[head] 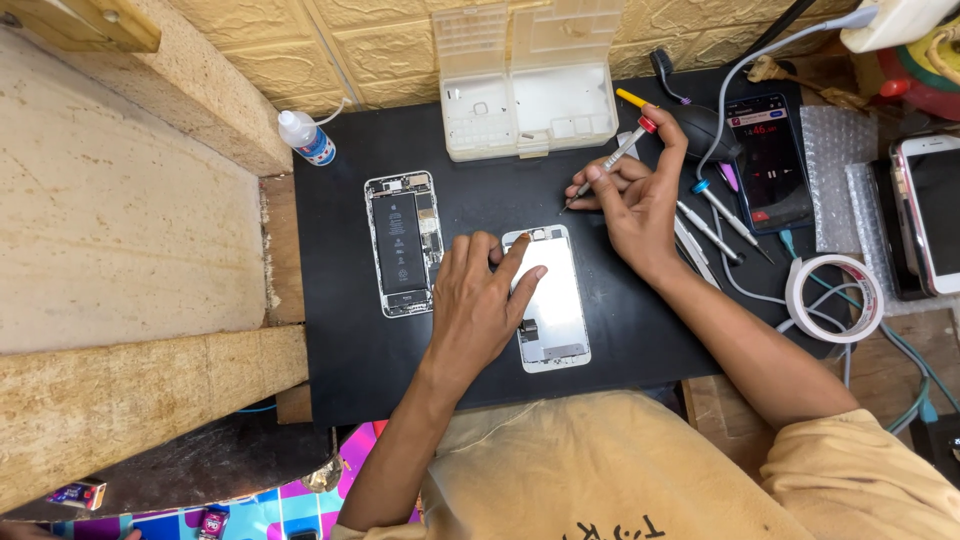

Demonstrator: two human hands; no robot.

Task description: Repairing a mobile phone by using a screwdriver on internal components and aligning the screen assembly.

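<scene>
**Screwdriver held over an opened phone screen**

Pinched between the thumb and first fingers of the right hand [632, 192] was a thin silver screwdriver with a red collar and yellow cap [610, 158], its tip pointing down to the black work mat [340, 330] just above the white detached phone screen panel [553, 300]. That panel lay face down in the middle of the frame. The left hand [478, 305] rested flat on the panel's left side, fingers spread and holding nothing, pressing it to the mat.

In my judgement, the tip could slip from a tiny screw and scratch the panel or a flex cable, because the tool was held quite slanted. A loose screw could also roll away on the mat.

Left of the panel lay the open phone body with its black battery [402, 243]. At the upper centre stood a clear plastic parts box [530, 85], at the upper left a small white squeeze bottle [306, 138]. On the right were spare screwdrivers [712, 222], a lit dark phone [768, 160] and a roll of white tape [833, 298]. Behind was a yellowish textured wall [300, 40].
</scene>
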